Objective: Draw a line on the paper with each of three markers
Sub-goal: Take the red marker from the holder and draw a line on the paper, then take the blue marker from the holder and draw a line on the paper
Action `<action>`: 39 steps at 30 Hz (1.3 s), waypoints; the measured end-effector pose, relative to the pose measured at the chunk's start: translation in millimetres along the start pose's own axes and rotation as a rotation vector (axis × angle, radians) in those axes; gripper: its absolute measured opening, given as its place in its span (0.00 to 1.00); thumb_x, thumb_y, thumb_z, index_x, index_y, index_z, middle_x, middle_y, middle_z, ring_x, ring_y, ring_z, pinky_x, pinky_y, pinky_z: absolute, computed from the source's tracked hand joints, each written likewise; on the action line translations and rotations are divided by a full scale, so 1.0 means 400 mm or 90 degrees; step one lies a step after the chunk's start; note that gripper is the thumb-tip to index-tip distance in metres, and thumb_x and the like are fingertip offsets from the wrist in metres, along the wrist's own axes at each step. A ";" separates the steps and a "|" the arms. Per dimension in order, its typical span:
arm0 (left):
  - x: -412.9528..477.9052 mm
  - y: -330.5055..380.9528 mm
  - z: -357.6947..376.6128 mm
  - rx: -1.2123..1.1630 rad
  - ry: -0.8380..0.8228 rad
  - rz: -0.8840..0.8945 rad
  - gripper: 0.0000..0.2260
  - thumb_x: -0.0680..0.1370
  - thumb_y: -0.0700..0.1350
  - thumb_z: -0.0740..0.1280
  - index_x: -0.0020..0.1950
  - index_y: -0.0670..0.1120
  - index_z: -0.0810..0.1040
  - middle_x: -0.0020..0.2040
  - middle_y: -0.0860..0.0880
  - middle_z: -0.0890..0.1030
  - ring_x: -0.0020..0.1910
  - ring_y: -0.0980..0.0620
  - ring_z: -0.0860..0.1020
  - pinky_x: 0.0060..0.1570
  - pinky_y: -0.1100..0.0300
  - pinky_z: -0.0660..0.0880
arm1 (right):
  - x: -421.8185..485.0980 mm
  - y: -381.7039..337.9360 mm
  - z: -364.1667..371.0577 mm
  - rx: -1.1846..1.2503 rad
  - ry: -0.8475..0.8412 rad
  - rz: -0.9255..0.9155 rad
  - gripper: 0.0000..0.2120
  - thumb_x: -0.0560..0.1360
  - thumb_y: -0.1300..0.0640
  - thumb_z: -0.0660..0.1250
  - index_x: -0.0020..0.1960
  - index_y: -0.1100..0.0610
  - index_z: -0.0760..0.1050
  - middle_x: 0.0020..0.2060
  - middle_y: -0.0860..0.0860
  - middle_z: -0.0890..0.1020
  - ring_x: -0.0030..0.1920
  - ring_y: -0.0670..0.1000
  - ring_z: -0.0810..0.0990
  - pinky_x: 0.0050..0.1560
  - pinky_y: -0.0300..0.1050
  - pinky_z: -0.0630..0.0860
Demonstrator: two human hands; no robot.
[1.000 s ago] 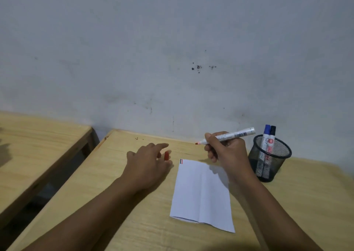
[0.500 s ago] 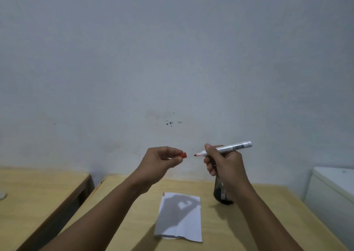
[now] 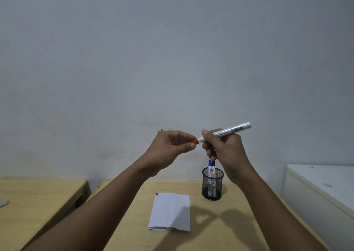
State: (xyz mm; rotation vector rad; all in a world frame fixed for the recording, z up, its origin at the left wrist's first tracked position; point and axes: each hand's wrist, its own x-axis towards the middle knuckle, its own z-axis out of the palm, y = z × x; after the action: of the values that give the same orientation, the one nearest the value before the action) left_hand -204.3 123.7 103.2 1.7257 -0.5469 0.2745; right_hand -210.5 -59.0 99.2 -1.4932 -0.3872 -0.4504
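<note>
A pale grey wall [image 3: 172, 59] fills most of what I see, marked by a few dark specks just above the raised hands. Below it stand two wooden tables: the main table [image 3: 239, 231] in the middle and a second table [image 3: 38, 197] off to the left, apart from it with a dark gap between. At the right edge is one white cabinet [image 3: 321, 189]. Two bare forearms reach up from the bottom, and both hands are held in the air above the main table. One sheet of white paper [image 3: 170, 210] lies flat on that table, creased, with small red and dark marks at its far left corner; the arms cast shadows across its right part and onto the wood beside it. Just beyond and right of the paper stands one black mesh pen cup [image 3: 212, 185], holding two markers: a blue-capped marker [image 3: 210, 167] and, close against it, a dark-capped marker [image 3: 214, 164] that the right hand partly hides. The right hand [image 3: 224, 151] is closed around a third, white-barrelled marker [image 3: 228, 131], which tilts up to the right. The left hand [image 3: 172, 145] pinches one red cap [image 3: 195, 141] between thumb and fingertips, right at the marker's tip; I cannot tell whether it is fully seated.
</note>
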 end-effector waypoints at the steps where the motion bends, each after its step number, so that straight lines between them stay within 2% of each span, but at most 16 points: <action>1: -0.002 0.009 0.007 -0.008 0.004 0.009 0.08 0.74 0.37 0.74 0.53 0.39 0.85 0.40 0.51 0.86 0.36 0.64 0.80 0.35 0.73 0.72 | -0.002 -0.007 -0.003 -0.004 -0.009 -0.003 0.11 0.79 0.56 0.70 0.42 0.62 0.84 0.30 0.54 0.80 0.28 0.48 0.75 0.28 0.40 0.71; 3: -0.001 0.020 0.021 0.011 0.034 0.047 0.07 0.73 0.38 0.76 0.50 0.41 0.86 0.39 0.52 0.86 0.37 0.62 0.80 0.38 0.70 0.73 | -0.001 -0.013 -0.010 -0.007 -0.011 0.008 0.12 0.78 0.53 0.71 0.40 0.59 0.84 0.29 0.53 0.78 0.27 0.48 0.73 0.29 0.39 0.71; 5: 0.001 0.019 0.040 0.150 0.087 0.122 0.06 0.71 0.43 0.78 0.47 0.47 0.88 0.35 0.58 0.84 0.33 0.63 0.77 0.35 0.72 0.69 | 0.003 -0.009 -0.020 0.002 0.000 0.043 0.14 0.77 0.50 0.72 0.38 0.59 0.82 0.27 0.52 0.75 0.27 0.48 0.69 0.29 0.40 0.68; 7: 0.004 0.009 0.062 0.278 0.133 0.178 0.06 0.70 0.47 0.78 0.47 0.52 0.88 0.33 0.63 0.79 0.34 0.61 0.75 0.33 0.72 0.66 | 0.006 -0.001 -0.033 0.023 0.006 0.093 0.16 0.76 0.48 0.72 0.40 0.61 0.82 0.26 0.50 0.73 0.27 0.48 0.67 0.30 0.42 0.66; 9: 0.014 -0.003 0.080 0.336 0.151 0.193 0.07 0.71 0.49 0.77 0.48 0.55 0.87 0.36 0.62 0.80 0.38 0.59 0.75 0.37 0.71 0.66 | 0.008 0.007 -0.050 0.002 0.003 0.144 0.21 0.76 0.43 0.71 0.43 0.63 0.82 0.26 0.51 0.75 0.26 0.48 0.68 0.30 0.42 0.67; 12: 0.047 -0.024 0.098 0.347 0.160 0.177 0.06 0.73 0.49 0.76 0.50 0.54 0.86 0.42 0.58 0.85 0.37 0.59 0.76 0.42 0.61 0.72 | 0.017 0.038 -0.082 -0.218 0.081 0.106 0.28 0.74 0.36 0.69 0.40 0.63 0.81 0.27 0.57 0.78 0.26 0.48 0.72 0.30 0.46 0.71; 14: 0.070 -0.036 0.109 0.381 0.162 0.177 0.06 0.73 0.49 0.75 0.49 0.55 0.86 0.41 0.60 0.85 0.36 0.61 0.75 0.45 0.56 0.74 | 0.027 0.078 -0.113 -0.431 0.166 -0.042 0.19 0.74 0.41 0.72 0.44 0.58 0.79 0.33 0.54 0.79 0.29 0.47 0.73 0.34 0.50 0.75; 16: 0.089 -0.047 0.131 0.426 0.143 0.196 0.06 0.73 0.51 0.75 0.49 0.56 0.85 0.40 0.62 0.83 0.36 0.62 0.74 0.50 0.50 0.76 | 0.032 0.113 -0.133 -0.524 0.103 -0.159 0.12 0.74 0.48 0.75 0.54 0.51 0.78 0.43 0.46 0.76 0.35 0.43 0.75 0.37 0.47 0.77; 18: 0.109 -0.058 0.159 0.433 0.115 0.217 0.06 0.73 0.51 0.75 0.50 0.56 0.85 0.41 0.60 0.84 0.37 0.62 0.74 0.51 0.45 0.76 | 0.052 0.154 -0.144 -0.548 0.017 -0.186 0.14 0.74 0.51 0.75 0.59 0.49 0.78 0.50 0.43 0.75 0.39 0.40 0.77 0.40 0.44 0.79; 22: 0.160 -0.098 0.200 0.399 0.089 0.238 0.12 0.74 0.52 0.74 0.56 0.55 0.83 0.45 0.58 0.85 0.40 0.60 0.78 0.51 0.46 0.77 | 0.120 0.219 -0.163 -0.503 0.038 -0.167 0.07 0.77 0.58 0.72 0.55 0.55 0.81 0.49 0.47 0.79 0.41 0.41 0.79 0.41 0.36 0.77; 24: 0.190 -0.138 0.211 0.381 0.099 0.194 0.14 0.74 0.54 0.73 0.59 0.55 0.81 0.45 0.60 0.84 0.41 0.61 0.79 0.50 0.49 0.78 | 0.158 0.254 -0.185 -0.434 0.073 -0.122 0.06 0.78 0.59 0.71 0.55 0.55 0.81 0.50 0.50 0.81 0.42 0.40 0.79 0.40 0.27 0.73; 26: 0.224 -0.196 0.219 0.373 0.103 0.107 0.13 0.75 0.53 0.72 0.59 0.54 0.81 0.43 0.60 0.83 0.41 0.61 0.80 0.49 0.51 0.80 | 0.190 0.290 -0.203 -0.384 0.099 -0.065 0.12 0.78 0.58 0.71 0.61 0.55 0.79 0.49 0.50 0.82 0.44 0.39 0.80 0.40 0.24 0.72; 28: 0.261 -0.266 0.230 0.371 0.096 0.017 0.13 0.75 0.51 0.71 0.59 0.51 0.82 0.45 0.58 0.84 0.41 0.59 0.80 0.49 0.52 0.81 | 0.217 0.333 -0.218 -0.370 0.100 -0.017 0.19 0.79 0.59 0.70 0.69 0.52 0.72 0.47 0.48 0.82 0.44 0.40 0.80 0.39 0.28 0.74; 31: 0.312 -0.370 0.259 0.369 0.064 -0.077 0.15 0.76 0.50 0.71 0.62 0.50 0.80 0.51 0.54 0.85 0.45 0.55 0.81 0.52 0.50 0.80 | 0.249 0.399 -0.230 -0.408 0.086 0.015 0.22 0.79 0.59 0.69 0.69 0.49 0.65 0.45 0.48 0.82 0.41 0.41 0.80 0.37 0.31 0.73; 35: 0.365 -0.475 0.312 0.338 0.028 -0.159 0.18 0.77 0.50 0.70 0.66 0.50 0.77 0.59 0.50 0.82 0.54 0.50 0.80 0.57 0.44 0.78 | 0.273 0.480 -0.238 -0.516 0.030 0.046 0.21 0.80 0.55 0.69 0.69 0.47 0.66 0.47 0.48 0.82 0.42 0.48 0.81 0.37 0.36 0.74; 39: 0.390 -0.527 0.338 0.277 0.004 -0.202 0.19 0.78 0.48 0.69 0.68 0.47 0.75 0.61 0.46 0.81 0.57 0.46 0.80 0.56 0.43 0.79 | 0.285 0.555 -0.247 -0.567 -0.003 0.092 0.20 0.80 0.52 0.68 0.69 0.45 0.67 0.46 0.51 0.85 0.44 0.52 0.84 0.42 0.51 0.83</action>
State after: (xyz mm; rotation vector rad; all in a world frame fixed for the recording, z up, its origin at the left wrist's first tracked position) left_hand 19.9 -9.2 -35.2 2.1996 -0.2073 0.1794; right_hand -1.8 -157.6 -37.9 -2.3656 -0.0630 -0.5344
